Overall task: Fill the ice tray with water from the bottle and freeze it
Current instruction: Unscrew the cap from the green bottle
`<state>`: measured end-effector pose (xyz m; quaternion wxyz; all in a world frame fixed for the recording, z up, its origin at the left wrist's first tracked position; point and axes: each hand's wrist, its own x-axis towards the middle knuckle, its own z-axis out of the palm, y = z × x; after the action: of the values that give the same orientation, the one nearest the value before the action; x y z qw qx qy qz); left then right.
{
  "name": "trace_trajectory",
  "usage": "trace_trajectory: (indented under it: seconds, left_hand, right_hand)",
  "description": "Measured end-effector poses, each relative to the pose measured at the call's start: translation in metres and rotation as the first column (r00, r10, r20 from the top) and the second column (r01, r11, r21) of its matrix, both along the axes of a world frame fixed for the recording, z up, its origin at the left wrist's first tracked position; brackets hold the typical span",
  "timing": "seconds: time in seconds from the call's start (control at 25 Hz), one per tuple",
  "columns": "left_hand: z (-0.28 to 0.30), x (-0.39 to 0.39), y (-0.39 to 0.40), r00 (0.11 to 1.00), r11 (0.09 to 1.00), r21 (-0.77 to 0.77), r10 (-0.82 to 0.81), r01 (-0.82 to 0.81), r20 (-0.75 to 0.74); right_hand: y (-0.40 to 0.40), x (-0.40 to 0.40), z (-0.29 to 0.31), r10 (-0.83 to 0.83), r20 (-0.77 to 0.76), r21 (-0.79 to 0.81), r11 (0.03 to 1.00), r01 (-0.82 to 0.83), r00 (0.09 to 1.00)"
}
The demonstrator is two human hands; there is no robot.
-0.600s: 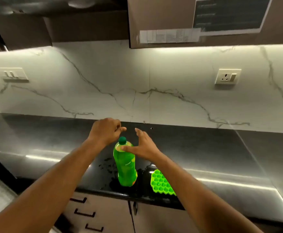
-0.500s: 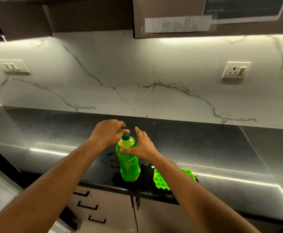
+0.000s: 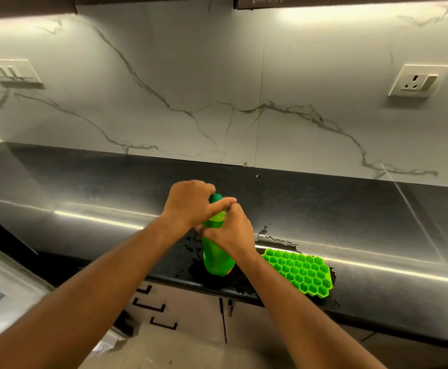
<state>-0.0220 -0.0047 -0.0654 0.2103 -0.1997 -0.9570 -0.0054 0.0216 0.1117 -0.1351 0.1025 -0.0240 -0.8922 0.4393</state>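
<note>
A green plastic bottle [image 3: 215, 259] stands upright near the front edge of the black counter [image 3: 377, 217]. Its dark green cap [image 3: 215, 198] is on, and my left hand [image 3: 189, 203] is closed around the cap from the left. My right hand [image 3: 230, 233] wraps the bottle's neck and shoulder from the right. Just right of the bottle, a bright green honeycomb ice tray [image 3: 301, 271] lies flat on the counter; my right forearm hides its near left corner.
Spilled water [image 3: 273, 239] lies on the counter around the bottle and behind the tray. A marble backsplash with a switch plate [image 3: 12, 73] and a socket [image 3: 417, 81] rises behind. Drawers with black handles [image 3: 149, 306] sit below the counter edge.
Both hands have closed onto the bottle: the left now grips the cap, the right the neck. The camera has tilted down, bringing the whole ice tray into view.
</note>
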Motion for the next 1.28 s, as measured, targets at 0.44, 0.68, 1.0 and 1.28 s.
trace_trajectory:
  seconds: [0.44, 0.68, 1.0, 1.28]
  left_hand:
    - [-0.028, 0.03, 0.019, 0.981, 0.548, 0.831, -0.086, -0.097, 0.171]
    - [-0.037, 0.039, 0.024, 0.93, 0.659, 0.751, -0.297, 0.034, 0.219]
    - [-0.018, 0.009, 0.021, 0.997, 0.721, 0.69, 0.066, -0.069, 0.031]
    - [-0.056, -0.042, -0.013, 0.993, 0.616, 0.78, 0.052, -0.112, 0.102]
  right_hand:
    - [0.005, -0.006, -0.014, 0.086, -0.098, -0.086, 0.992, -0.094, 0.991]
    - [0.011, -0.006, -0.026, 0.111, -0.156, -0.118, 0.984, -0.13, 0.982]
    - [-0.006, 0.008, -0.07, 0.041, -0.09, -0.407, 0.911, -0.075, 0.995]
    - [0.007, 0.022, -0.059, -0.09, -0.106, -0.418, 0.908, 0.038, 0.99]
